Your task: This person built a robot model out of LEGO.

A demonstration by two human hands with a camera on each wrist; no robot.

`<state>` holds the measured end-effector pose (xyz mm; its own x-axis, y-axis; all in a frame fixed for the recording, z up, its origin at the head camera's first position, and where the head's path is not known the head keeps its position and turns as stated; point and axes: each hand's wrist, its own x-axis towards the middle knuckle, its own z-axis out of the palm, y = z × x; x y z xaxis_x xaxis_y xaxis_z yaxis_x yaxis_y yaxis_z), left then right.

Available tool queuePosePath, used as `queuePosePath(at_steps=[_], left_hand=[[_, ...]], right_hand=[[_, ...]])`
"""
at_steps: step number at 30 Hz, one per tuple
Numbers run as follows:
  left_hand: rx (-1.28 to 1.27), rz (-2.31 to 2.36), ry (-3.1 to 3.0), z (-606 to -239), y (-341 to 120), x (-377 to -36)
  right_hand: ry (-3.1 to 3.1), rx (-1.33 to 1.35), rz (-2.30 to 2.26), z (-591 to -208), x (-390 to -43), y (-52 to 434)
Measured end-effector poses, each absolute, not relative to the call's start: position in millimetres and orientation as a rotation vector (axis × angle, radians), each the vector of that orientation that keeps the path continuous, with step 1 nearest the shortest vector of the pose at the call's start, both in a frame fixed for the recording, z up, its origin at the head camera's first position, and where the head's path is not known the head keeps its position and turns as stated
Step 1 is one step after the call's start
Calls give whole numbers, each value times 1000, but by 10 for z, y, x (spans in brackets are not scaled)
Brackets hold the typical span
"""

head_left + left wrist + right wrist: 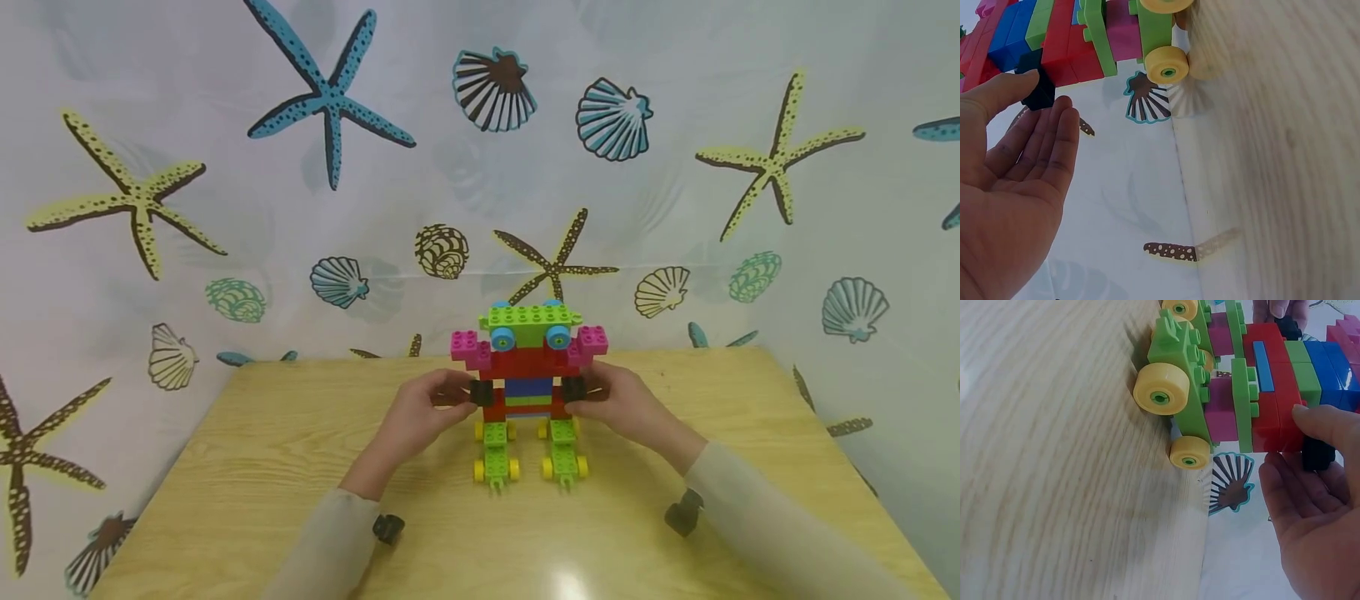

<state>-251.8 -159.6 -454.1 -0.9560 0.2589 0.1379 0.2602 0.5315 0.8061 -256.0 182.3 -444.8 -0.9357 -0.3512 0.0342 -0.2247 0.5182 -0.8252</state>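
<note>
A building-block figure (pixel 528 362) stands upright on the table, with a lime-green top, round blue eyes, pink blocks at both sides and a red and blue body. Its feet are two lime-green wheeled bases (pixel 495 454) with yellow wheels. My left hand (pixel 420 417) pinches the figure's left side at a black block (pixel 1036 80), thumb on top and fingers below. On the opposite side my right hand (pixel 630 408) holds the figure by another black block (pixel 1317 453). The right thumb reaches onto the red blocks (pixel 1275 419), fingers close beneath.
The light wooden table (pixel 300 442) carries the figure near its back edge. Right behind hangs a white cloth (pixel 420 192) printed with starfish and shells, which also encloses both sides. A small black device (pixel 388 528) sits at the left sleeve, another (pixel 684 512) at the right.
</note>
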Motion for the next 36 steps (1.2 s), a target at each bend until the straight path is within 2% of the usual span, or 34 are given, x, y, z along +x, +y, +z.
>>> queuePosePath(at_steps=[25,36], left_hand=[[-350,-1611,-2654,-4540,-1423,-3224],[-306,-1643,-2641,-4554,-1372,-3242]], right_hand=[[2739,-412,-1403,-4425,-3201,1725],[2717,-390,-1421,-4456,-3240,1734]])
